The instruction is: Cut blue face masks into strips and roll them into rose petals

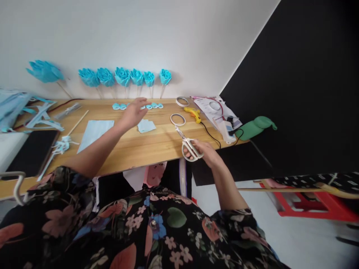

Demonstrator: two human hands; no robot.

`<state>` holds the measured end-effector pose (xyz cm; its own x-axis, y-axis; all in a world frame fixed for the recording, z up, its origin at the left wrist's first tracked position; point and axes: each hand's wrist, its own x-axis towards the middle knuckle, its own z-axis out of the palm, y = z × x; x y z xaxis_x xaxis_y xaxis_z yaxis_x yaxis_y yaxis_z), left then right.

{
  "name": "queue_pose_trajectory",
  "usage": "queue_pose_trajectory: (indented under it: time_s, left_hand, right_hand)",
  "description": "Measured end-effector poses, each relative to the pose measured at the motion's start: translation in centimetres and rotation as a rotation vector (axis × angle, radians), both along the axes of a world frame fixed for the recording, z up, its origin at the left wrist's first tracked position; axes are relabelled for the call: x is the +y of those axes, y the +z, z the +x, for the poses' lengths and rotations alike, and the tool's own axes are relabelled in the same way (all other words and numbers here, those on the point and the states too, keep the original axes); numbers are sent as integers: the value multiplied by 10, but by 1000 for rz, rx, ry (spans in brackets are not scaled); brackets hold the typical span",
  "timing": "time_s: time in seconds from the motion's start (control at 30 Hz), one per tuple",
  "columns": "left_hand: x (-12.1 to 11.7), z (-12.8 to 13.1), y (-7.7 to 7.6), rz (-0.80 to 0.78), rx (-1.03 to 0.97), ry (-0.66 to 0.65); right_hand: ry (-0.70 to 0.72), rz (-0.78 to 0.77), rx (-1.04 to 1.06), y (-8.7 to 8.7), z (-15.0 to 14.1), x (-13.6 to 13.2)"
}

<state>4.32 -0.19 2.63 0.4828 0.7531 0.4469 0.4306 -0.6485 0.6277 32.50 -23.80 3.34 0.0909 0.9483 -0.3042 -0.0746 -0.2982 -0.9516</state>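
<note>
My left hand (134, 113) reaches over a row of small light-blue folded pieces (155, 105), hiding part of the row. Its fingers are stretched out and apart, and nothing shows in them. At the table's front edge, my right hand (206, 151) grips a pair of scissors (185, 141) by its white handles, blades pointing up and left. A small stack of pale-blue cut pieces (146, 126) lies just below my left hand. Partly behind my left forearm is a larger pale-blue sheet (97, 130).
Several blue flowers on sticks (122, 76) lean against the wall. Two tape rolls (177, 119), a yellow glue gun (193, 113), a power strip (227, 131) and a green pouch (256, 127) are at right. A phone (32, 153) and blue fabric strips (43, 116) lie at left.
</note>
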Motion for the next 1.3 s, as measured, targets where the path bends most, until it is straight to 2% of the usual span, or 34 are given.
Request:
queue_pose_trajectory:
  time_s: [0.13, 0.27, 0.33, 0.4, 0.47, 0.57, 0.7, 0.83, 0.93, 1.03, 1.13, 1.3]
  left_hand:
    - [5, -31, -1, -67, -31, 133]
    - [-8, -42, -9, -151, 42, 118]
    - [-12, -43, -14, -178, 68, 110]
    - [-13, -43, -20, -206, 81, 113]
    - [-12, -44, -26, -208, 66, 128]
    - [-12, -49, -33, -167, -3, 155]
    - [-16, -57, -39, -159, -52, 173]
    - [-19, -55, -43, -161, -12, 157]
    - [-22, -49, -46, -133, 57, 86]
    - [-24, -45, -44, -137, 50, 104]
    - [-27, -43, -38, -170, -51, 158]
    - [-30, -39, -33, -313, -123, 90]
  right_hand:
    - [-25, 47, -413, -5, 5, 46]
    - [75, 21, -925, -5, 12, 74]
    - [56, 41, -1213, 0, 8, 82]
    - [-6, 158, -1399, 5, -8, 93]
    - [27, 311, -1387, 9, -33, 111]
    - [251, 426, -1326, 9, -78, 146]
    - [377, 379, -1354, 1, -116, 193]
    - [448, 221, -1308, -8, -125, 220]
    - [494, 167, -1236, -12, -124, 226]
    - [480, 286, -1136, -11, -121, 221]
    - [459, 413, -956, -7, -119, 212]
    - [460, 502, -682, -5, -124, 202]
